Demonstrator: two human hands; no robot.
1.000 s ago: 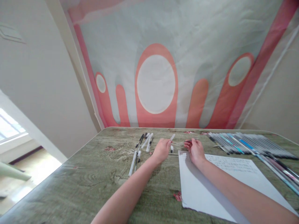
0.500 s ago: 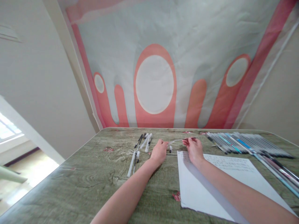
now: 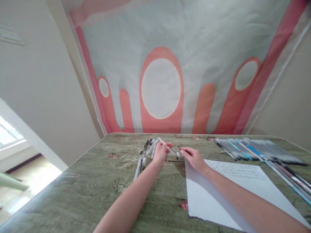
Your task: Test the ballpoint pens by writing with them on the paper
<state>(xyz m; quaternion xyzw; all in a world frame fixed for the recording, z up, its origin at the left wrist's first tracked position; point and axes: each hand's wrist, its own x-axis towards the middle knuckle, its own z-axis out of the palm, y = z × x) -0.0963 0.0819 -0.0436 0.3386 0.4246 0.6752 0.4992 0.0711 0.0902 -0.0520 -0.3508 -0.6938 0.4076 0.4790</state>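
Dial reference: transparent barrel (image 3: 169, 149) at the centre, 12 o'clock toward the wall; the barrel is in the left hand (image 3: 161, 154), above the table (image 3: 92, 197); the left fingers are closed on it, and it slants from 10 to 4 o'clock, presumably to leave its near end exposed.

At 4 o'clock, the right hand (image 3: 194, 159) has thumb and forefinger pinched on a dark slim part (image 3: 179, 148); only a short length projects, apparently so that its tip stays accessible; the two parts are apart.

Between the hands, also at 4 o'clock, one cap (image 3: 178, 156) rests on the table, probably within easy reach of both; farther out on that bearing lies one written sheet (image 3: 218, 197), partly under the right forearm.

At 3 o'clock, a row of pens (image 3: 264, 150) lies side by side, apparently for order; they overlap too closely to count.

At 9 o'clock, loose pen parts (image 3: 144, 147) lie grouped, exact number obscured; at 8 o'clock, one translucent tube (image 3: 137, 169) lies close to the left forearm.

At 12 o'clock, the wall covering (image 3: 116, 55) shows five coral shapes, three with white ovals.
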